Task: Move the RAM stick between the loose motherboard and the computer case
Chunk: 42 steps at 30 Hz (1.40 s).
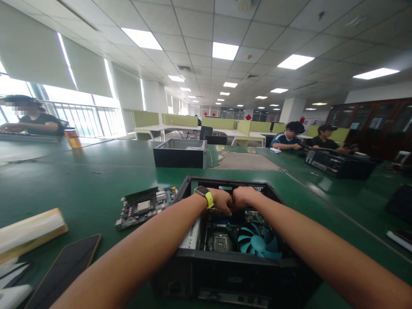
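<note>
A black computer case (234,257) lies open in front of me, its inside facing up. Both of my hands reach in near its far wall, close together. My left hand (222,201), with a watch (204,195) on a yellow-green strap, has its fingers curled downward. Beside it, my right hand (245,198) is bent into a closed shape, its fingertips hidden. Whatever the fingers grip cannot be made out. Nearer to me in the case are a blue fan (257,243) and a processor socket (222,243) on a board.
A loose motherboard (144,207) lies left of the case. A phone (64,270) and a cream-coloured box (32,231) are at the near left. Another case (180,158) stands beyond. People sit at both sides, one pair near a black case (341,163) at right.
</note>
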### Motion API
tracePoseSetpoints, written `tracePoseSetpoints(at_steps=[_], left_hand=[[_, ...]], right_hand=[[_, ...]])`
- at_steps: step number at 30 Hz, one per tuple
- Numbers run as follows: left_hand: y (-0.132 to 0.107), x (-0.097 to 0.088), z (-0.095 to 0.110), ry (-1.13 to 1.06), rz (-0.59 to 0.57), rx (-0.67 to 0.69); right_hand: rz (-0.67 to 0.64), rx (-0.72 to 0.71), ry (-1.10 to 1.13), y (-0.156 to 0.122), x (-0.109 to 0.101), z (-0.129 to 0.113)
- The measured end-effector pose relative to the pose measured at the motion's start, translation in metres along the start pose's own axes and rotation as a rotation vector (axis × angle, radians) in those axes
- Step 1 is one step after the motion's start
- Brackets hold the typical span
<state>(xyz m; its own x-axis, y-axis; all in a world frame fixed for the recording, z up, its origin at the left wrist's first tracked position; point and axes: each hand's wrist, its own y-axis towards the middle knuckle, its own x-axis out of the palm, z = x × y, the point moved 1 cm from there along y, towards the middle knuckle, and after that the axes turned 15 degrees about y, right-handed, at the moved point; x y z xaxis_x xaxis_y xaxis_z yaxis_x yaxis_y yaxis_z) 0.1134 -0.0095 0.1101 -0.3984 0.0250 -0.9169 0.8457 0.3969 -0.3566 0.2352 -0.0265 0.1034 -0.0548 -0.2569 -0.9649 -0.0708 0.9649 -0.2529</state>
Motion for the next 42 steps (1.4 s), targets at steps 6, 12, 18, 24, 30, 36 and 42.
tracePoseSetpoints(at_steps=[6, 12, 18, 24, 30, 36, 42], left_hand=[[-0.0019, -0.0012, 0.0011, -0.007, 0.012, -0.024], [-0.0037, -0.0039, 0.0025, 0.000, -0.019, -0.023], [-0.0059, -0.0049, 0.0041, -0.009, 0.006, -0.042], [-0.0063, -0.0053, 0.0040, -0.011, -0.010, -0.025], [-0.0028, -0.0015, 0.0015, -0.038, 0.019, -0.020], [-0.0022, -0.0005, 0.0013, -0.033, 0.015, -0.020], [-0.0029, -0.0020, 0.0014, -0.015, -0.021, -0.014]], right_hand=[[-0.001, 0.009, 0.009, -0.0009, 0.0000, -0.0014], [-0.035, 0.007, 0.022, -0.0016, -0.0004, -0.0022], [-0.028, 0.005, 0.012, -0.0028, -0.0013, -0.0030], [-0.035, -0.005, 0.020, -0.0039, -0.0010, -0.0035], [-0.043, -0.011, 0.021, -0.0028, 0.0007, -0.0027], [-0.057, -0.013, 0.035, -0.0016, 0.0011, -0.0015], [-0.061, -0.021, 0.036, -0.0009, 0.0014, -0.0017]])
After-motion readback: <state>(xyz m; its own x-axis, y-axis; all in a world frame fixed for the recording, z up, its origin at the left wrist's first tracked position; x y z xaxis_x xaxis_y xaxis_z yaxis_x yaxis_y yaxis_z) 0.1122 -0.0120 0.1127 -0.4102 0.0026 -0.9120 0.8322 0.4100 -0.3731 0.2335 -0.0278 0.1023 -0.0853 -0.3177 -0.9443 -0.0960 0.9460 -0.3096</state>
